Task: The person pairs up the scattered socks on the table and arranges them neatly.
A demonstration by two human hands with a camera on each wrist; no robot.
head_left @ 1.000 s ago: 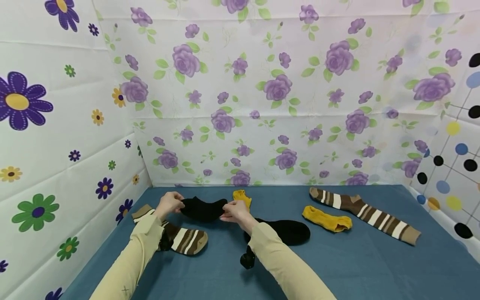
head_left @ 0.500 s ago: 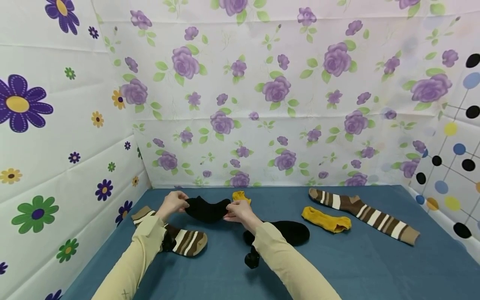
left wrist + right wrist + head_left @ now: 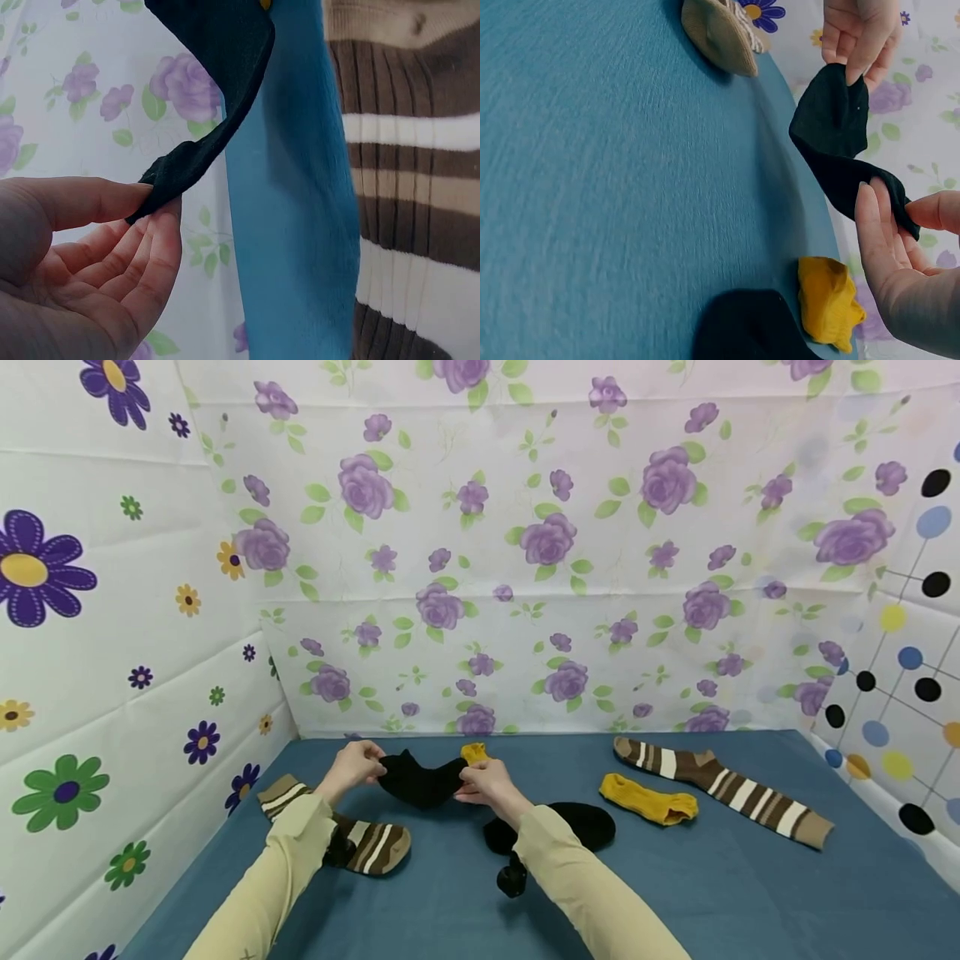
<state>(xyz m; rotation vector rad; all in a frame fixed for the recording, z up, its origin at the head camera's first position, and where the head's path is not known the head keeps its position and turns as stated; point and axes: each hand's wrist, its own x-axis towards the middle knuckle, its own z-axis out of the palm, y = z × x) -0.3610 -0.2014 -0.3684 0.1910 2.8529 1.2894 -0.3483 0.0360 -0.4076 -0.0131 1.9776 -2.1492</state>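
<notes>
Shifted slightly nearer the lying black sock (image 3: 588,827): raised black sock (image 3: 423,783), held left of it above the surface (image 3: 450,910), ends pinched narrowly by left grip (image 3: 352,767) and right grip (image 3: 491,787).

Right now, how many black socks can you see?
2: one sock stretched between the left hand and right hand; a second sock on the table, partly hidden by the right sleeve.

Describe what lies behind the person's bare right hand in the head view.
Beyond the right hand, part of a crumpled yellow fabric sock shows on the blue cloth surface; its nearer part is covered there.
</notes>
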